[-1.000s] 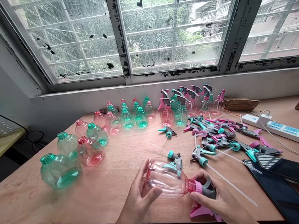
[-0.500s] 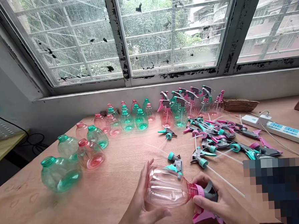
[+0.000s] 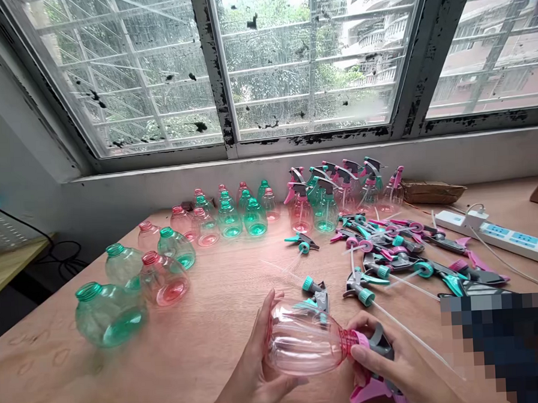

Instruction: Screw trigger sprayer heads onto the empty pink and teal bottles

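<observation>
A clear pink spray bottle [image 3: 305, 338] lies sideways between my two hands above the table's front edge. My left hand [image 3: 259, 358] wraps around its base, thumb below and fingers behind. At the bottle's neck, my right hand [image 3: 385, 352] grips the pink collar of a grey and pink spray trigger head [image 3: 380, 342]; the collar sits on the neck, but how tightly I cannot tell. Just behind the bottle lies a teal and grey trigger head [image 3: 316, 292]. Another teal-collared trigger head [image 3: 360, 287] with a long clear tube rests to its right.
Several open pink and green bottles [image 3: 229, 218] stand at the left and back. Bottles fitted with trigger heads [image 3: 325, 204] are grouped by the wall. A pile of loose trigger heads [image 3: 397, 243] and a white power strip [image 3: 500, 231] lie at the right.
The bottle and both hands have shifted very slightly right. My right hand keeps its hold on the collar, and the trigger's pink lever has moved a little to the right.
</observation>
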{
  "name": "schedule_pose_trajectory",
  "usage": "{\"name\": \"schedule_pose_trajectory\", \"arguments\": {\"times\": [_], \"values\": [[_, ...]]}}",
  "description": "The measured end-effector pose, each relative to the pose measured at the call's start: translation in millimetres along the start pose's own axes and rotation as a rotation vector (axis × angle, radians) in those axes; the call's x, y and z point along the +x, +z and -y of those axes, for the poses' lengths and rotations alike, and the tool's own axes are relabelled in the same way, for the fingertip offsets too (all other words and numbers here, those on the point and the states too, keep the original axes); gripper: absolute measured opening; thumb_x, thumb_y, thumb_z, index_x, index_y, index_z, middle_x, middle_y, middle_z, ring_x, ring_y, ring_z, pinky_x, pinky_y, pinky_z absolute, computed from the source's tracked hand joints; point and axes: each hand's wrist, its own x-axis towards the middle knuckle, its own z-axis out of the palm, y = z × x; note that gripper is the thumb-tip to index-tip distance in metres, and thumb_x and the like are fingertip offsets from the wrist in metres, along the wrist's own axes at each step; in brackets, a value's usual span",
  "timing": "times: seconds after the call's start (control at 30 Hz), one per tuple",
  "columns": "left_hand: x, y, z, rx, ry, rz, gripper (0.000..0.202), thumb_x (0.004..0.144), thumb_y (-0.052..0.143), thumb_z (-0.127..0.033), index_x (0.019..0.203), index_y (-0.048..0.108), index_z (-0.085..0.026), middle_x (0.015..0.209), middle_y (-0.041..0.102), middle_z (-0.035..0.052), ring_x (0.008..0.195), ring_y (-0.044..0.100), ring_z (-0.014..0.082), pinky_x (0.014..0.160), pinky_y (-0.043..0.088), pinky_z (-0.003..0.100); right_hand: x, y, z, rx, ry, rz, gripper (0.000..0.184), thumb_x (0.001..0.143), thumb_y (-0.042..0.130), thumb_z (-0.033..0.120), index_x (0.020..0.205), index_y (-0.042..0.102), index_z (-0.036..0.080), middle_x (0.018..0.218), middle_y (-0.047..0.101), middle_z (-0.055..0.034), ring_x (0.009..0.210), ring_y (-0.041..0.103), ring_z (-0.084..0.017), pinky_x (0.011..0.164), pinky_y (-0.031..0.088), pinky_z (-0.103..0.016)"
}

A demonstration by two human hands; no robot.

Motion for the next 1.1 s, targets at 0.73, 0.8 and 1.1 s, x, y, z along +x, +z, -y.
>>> {"name": "schedule_pose_trajectory", "arguments": {"times": [0.73,0.8,1.1], "values": [[0.8,1.8,3.4,-0.129,-0.056,-0.005,0.104,0.085,0.084,-0.026,0.158,0.017,-0.054,0.172,0.025,-0.0005,0.154,0.034,0.0319,0.13,0.018,0.051,0.0,-1.9,1.2,-0.012,0.053,0.003,0.044,0.081,0.082,0.056,0.097,0.064,0.019,0.065,0.072,0.0002,0.06,0.063,-0.016,0.059,0.045,-0.026],[0.3,1.4,3.5,-0.115,-0.065,-0.006,0.103,0.085,0.083,-0.027,0.158,0.016,-0.054,0.171,0.026,0.0003,0.153,0.035,0.032,0.13,0.019,0.051,-0.3,-1.8,2.1,-0.023,0.056,0.002,0.044,0.081,0.082,0.056,0.096,0.065,0.019,0.065,0.072,0.0003,0.059,0.063,-0.016,0.06,0.046,-0.026],[-2.6,0.0,2.7,-0.093,-0.068,0.004,0.112,0.083,0.082,-0.047,0.164,0.006,-0.037,0.175,0.01,0.0074,0.161,0.011,0.035,0.131,0.008,0.052,-0.3,-1.3,2.9,-0.024,0.063,0.015,0.043,0.081,0.081,0.057,0.096,0.066,0.019,0.065,0.071,0.0006,0.062,0.064,-0.016,0.062,0.049,-0.026]]}}
